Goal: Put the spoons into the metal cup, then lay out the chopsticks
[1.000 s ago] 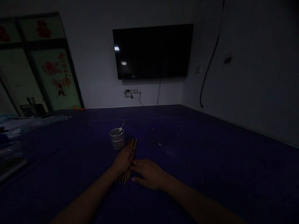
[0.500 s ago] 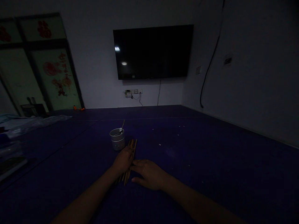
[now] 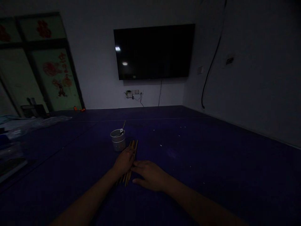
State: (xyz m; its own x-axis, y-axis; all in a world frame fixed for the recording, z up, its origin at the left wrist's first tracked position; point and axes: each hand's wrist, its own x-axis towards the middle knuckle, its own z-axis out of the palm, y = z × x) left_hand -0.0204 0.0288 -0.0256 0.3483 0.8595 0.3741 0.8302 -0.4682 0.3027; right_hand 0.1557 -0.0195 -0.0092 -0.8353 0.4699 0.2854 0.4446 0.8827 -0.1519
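Note:
A loose bundle of thin wooden chopsticks (image 3: 128, 177) lies on the dark blue surface, pointing away from me. Across its middle rests my left hand (image 3: 124, 160), its fingers curled over the sticks and hiding part of them. My right hand (image 3: 150, 175) is just to the right, fingers stretched out and thumb apart. Its fingertips reach the right side of the bundle, close to the left hand, and nothing is held in it. Behind the left hand stands a grey metal cup (image 3: 118, 142) with a thin-handled utensil (image 3: 122, 128) leaning in it; the utensil's lower end is hidden.
Small white scraps (image 3: 161, 145) dot the blue surface (image 3: 188, 194). Clear plastic wrapping (image 3: 44, 124) lies at the left, near a flat packet (image 3: 13, 169). A television (image 3: 155, 51) hangs on the far wall, above sockets and cables. The room is dim.

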